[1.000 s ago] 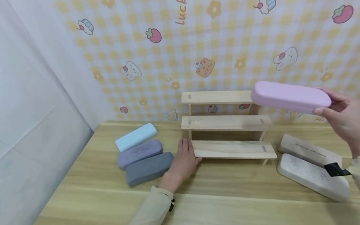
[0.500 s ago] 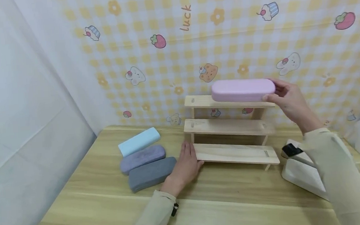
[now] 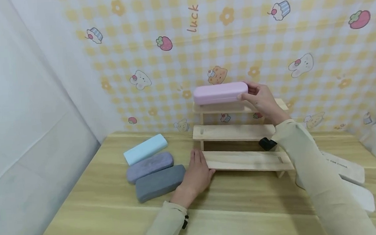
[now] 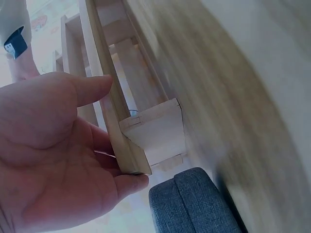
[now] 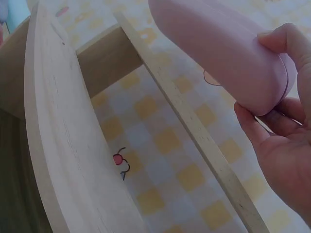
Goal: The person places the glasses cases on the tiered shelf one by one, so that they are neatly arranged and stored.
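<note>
My right hand [image 3: 261,98] holds a pink glasses case [image 3: 219,92] by its right end, the thumb on the front side. The case hovers close over the left part of the top board of a three-step wooden rack [image 3: 243,160]. In the right wrist view, a gap shows between the glasses case [image 5: 218,53] and the board's edge [image 5: 189,126]. My left hand [image 3: 196,175] grips the left end of the lowest board. Thumb and fingers sit on opposite sides of that board [image 4: 114,111] in the left wrist view.
Left of the rack lie a light blue case [image 3: 145,149], a purple case [image 3: 150,166] and a dark grey case [image 3: 161,183]. Two pale cases, one with printed lettering [image 3: 345,166], lie at the right, partly behind my right sleeve [image 3: 320,181]. A checked cloth [image 3: 252,47] hangs behind.
My right hand has carried the pink glasses case leftward from the right of the rack to over its top board, levelling it. My left hand stays at the lowest board.
</note>
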`<state>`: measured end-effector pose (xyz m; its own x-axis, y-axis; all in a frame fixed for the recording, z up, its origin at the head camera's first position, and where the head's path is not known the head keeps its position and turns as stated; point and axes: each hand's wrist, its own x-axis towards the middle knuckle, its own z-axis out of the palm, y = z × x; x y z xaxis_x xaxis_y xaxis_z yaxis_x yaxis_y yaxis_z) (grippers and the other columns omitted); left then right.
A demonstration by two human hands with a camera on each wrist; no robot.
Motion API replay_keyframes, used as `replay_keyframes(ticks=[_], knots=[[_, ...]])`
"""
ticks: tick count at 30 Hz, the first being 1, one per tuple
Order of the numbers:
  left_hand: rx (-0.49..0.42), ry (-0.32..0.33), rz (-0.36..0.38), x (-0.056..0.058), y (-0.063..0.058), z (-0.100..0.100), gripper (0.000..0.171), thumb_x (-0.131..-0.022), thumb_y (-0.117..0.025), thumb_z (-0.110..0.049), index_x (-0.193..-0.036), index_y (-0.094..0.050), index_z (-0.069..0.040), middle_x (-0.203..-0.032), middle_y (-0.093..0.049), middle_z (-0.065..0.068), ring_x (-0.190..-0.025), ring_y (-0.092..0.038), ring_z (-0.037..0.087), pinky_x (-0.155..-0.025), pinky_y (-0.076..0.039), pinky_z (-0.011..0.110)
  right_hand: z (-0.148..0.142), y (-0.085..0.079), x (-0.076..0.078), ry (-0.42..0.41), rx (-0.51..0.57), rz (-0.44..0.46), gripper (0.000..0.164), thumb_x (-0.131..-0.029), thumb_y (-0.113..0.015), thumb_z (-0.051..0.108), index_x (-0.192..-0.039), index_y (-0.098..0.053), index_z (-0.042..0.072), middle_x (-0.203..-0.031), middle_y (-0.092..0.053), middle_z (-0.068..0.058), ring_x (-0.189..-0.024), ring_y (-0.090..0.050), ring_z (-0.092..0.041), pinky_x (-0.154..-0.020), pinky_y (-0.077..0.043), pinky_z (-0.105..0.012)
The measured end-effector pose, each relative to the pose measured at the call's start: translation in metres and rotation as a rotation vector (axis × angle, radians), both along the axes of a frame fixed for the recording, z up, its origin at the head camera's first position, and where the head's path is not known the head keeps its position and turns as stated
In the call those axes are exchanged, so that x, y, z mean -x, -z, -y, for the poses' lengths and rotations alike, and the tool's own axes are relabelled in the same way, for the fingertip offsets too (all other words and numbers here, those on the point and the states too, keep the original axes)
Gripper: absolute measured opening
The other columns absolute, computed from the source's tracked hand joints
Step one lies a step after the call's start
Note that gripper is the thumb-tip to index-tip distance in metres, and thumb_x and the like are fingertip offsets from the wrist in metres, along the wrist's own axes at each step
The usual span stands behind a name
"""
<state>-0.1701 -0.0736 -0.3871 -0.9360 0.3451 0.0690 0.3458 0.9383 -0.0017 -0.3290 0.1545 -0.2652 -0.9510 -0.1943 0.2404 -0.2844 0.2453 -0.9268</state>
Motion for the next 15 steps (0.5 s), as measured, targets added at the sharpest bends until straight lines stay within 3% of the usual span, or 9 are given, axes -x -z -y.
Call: replay_keyframes(ticks=[15], knots=[[-0.106,-0.024,0.039,-0.002,0.0004,0.0021,0.067,-0.098,-0.046,-0.034,-0.136,-0.027,0.018,-0.142,-0.024,0.034,-0.135,-0.017,0.041,-0.11,-0.019,0.04,0.0081,0.0107,0.0051,-0.018,-0.061,0.027,0.064,-0.085,-0.063,0.011,-0.142,-0.036,0.002,-0.135,-0.046,-0.017,-0.117,-0.048,-0.022,-0.089,-0.043,-0.019]])
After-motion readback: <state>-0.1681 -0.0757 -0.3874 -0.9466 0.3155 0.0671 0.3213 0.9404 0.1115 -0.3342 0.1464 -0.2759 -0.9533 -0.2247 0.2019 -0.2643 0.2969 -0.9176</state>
